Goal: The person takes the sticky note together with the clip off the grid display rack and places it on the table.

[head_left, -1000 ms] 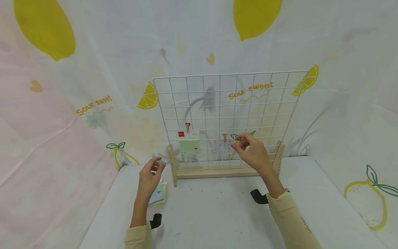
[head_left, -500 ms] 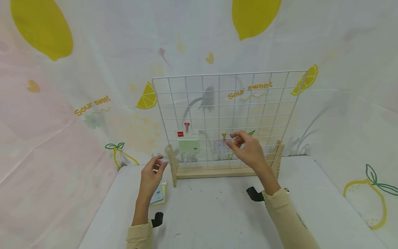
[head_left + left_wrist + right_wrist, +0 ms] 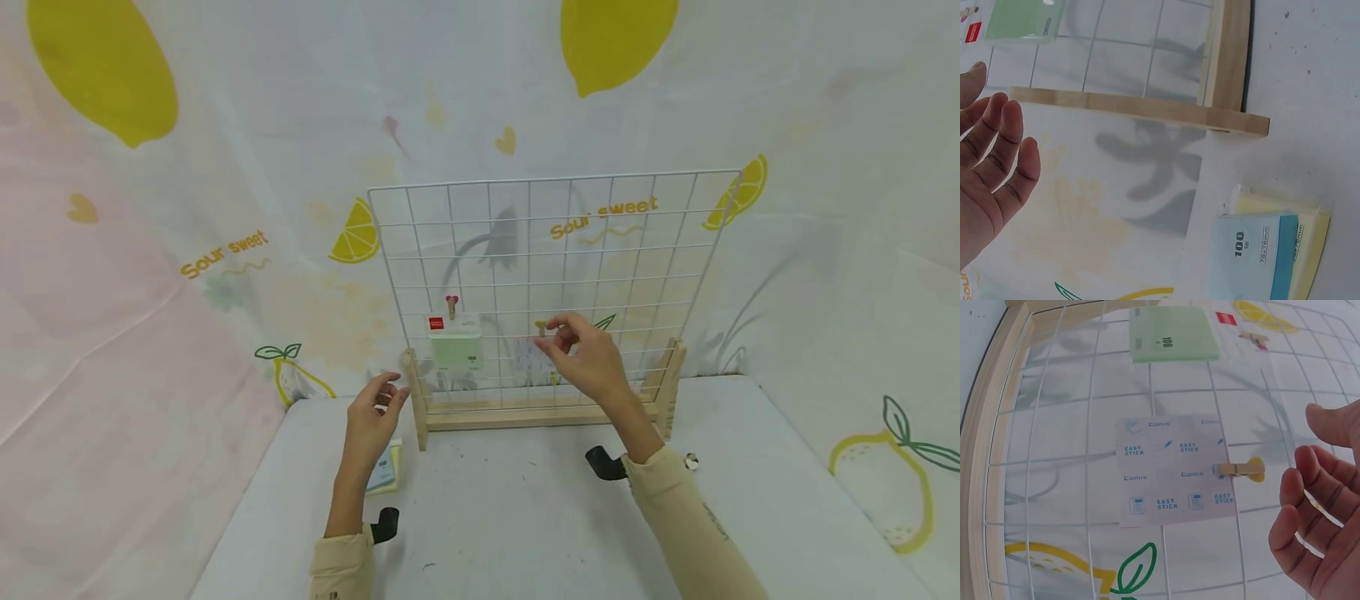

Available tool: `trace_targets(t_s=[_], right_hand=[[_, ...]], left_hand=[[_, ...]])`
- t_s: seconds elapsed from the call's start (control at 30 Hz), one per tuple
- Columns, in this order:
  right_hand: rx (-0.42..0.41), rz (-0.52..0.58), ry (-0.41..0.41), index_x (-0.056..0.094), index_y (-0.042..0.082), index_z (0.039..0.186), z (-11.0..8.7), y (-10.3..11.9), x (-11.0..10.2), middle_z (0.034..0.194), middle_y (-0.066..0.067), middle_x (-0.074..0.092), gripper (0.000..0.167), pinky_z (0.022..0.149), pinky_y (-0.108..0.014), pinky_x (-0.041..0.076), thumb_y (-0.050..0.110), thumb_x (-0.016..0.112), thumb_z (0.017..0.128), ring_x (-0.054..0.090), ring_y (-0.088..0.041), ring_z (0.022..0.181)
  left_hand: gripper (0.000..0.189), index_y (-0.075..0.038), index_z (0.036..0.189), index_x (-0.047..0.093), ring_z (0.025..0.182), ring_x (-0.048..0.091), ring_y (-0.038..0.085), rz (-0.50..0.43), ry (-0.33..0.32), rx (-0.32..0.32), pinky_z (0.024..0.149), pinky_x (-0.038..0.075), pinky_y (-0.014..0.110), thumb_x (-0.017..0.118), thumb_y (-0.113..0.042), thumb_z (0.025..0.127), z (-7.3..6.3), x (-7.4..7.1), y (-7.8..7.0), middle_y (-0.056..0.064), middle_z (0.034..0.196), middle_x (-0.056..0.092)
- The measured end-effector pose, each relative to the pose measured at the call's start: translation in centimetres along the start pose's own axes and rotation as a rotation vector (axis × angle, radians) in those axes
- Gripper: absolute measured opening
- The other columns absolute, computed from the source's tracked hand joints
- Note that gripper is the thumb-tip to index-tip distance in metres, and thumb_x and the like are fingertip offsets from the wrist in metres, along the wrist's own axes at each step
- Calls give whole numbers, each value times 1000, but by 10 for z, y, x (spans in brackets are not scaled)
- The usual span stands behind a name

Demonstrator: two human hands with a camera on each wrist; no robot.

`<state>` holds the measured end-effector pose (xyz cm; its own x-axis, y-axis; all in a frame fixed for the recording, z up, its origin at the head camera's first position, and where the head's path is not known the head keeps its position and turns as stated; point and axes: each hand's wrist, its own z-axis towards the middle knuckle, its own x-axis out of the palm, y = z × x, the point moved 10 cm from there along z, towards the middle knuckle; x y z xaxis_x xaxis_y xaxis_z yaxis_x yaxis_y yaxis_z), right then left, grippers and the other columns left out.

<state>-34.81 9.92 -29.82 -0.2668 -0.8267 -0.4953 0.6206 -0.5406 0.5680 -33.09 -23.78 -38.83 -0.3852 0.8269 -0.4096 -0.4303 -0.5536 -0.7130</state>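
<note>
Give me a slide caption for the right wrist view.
Right hand near a clip that holds a printed square on a wire grid, a green pad alongside.

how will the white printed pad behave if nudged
The white printed pad may swing or twist, since only one wooden clip visibly pinches its top edge. Its flat, papery look suggests it's light and could bend.

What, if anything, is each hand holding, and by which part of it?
Nothing is held: the left hand has no object between its fingers, and the right hand is near the yellow-topped clip but apart from it.
</note>
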Motion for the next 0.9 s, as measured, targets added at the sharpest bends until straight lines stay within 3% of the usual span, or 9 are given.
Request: trace_targets(t_s=[0.23, 0.9], right_hand=[[-9, 21, -1, 66, 4, 105, 5, 5, 6, 71, 3, 61, 26, 55, -30, 43, 19, 77, 88, 56, -13, 64], [-76, -39, 21, 65, 8, 103, 20, 24, 28, 67, 5, 56, 26, 53, -29, 42, 25, 77, 88, 53, -11, 60]], left_hand=[[29, -1, 117, 65, 77, 61, 20, 6, 8, -17, 62, 48, 23, 73, -10, 91, 1, 4, 2, 6, 86, 63], [27, -1, 117, 65, 77, 61, 19, -3, -12, 12, 60, 47, 23, 71, -11, 92, 4, 8, -4, 6, 86, 63]])
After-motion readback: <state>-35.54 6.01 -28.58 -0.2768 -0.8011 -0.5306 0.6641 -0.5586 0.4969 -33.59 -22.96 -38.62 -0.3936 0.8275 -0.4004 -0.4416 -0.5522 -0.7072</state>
